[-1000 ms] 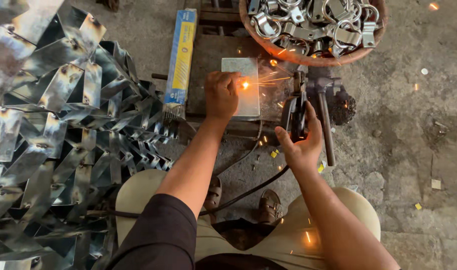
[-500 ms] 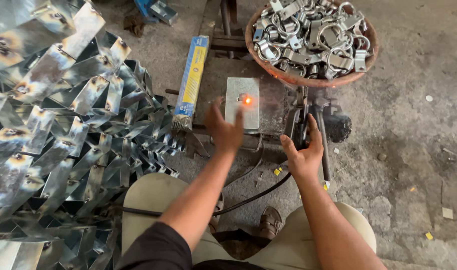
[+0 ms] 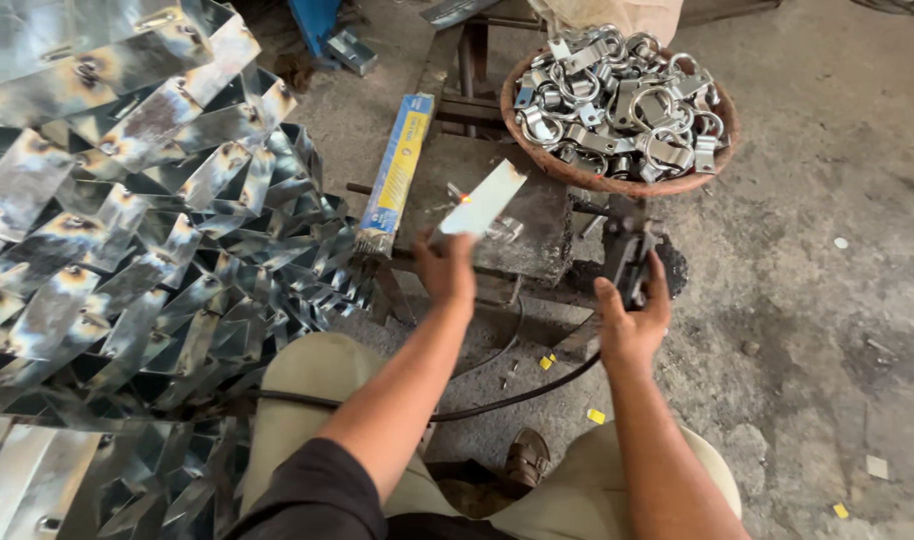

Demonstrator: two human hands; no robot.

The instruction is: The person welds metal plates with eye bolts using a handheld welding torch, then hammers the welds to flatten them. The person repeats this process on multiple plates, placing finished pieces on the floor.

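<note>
Left hand [image 3: 447, 268] is closed around the near end of a flat metal plate [image 3: 485, 198], holding it lifted and tilted above the dark tabletop [image 3: 547, 225]. There's a small orange glowing spot on the plate near its left edge, and it sits roughly over the middle of the tabletop, not touching it as far as I can see.

Right hand [image 3: 632, 325] has its grip wrapped around a black tool handle [image 3: 634, 262] just off the tabletop's right edge, fingers curled over it. A black cable [image 3: 497, 400] runs from around there across the person's lap towards the left.

Other stuff around:
- a long blue and yellow box [image 3: 397, 175] lying along the tabletop's left edge
- a shallow reddish bowl [image 3: 617, 182] at the far right corner of the tabletop, full of shiny metal clamps [image 3: 617, 100]
- a big heap of bent shiny metal sheets [image 3: 127, 220] stacked on the floor to the left, some with burnt-looking marks
- a small bit of metal hardware [image 3: 505, 230] lying on the tabletop just under the plate, too small to say what it is
- a few yellow scraps [image 3: 596, 416] on the concrete floor [image 3: 827, 300] near the person's knees
</note>
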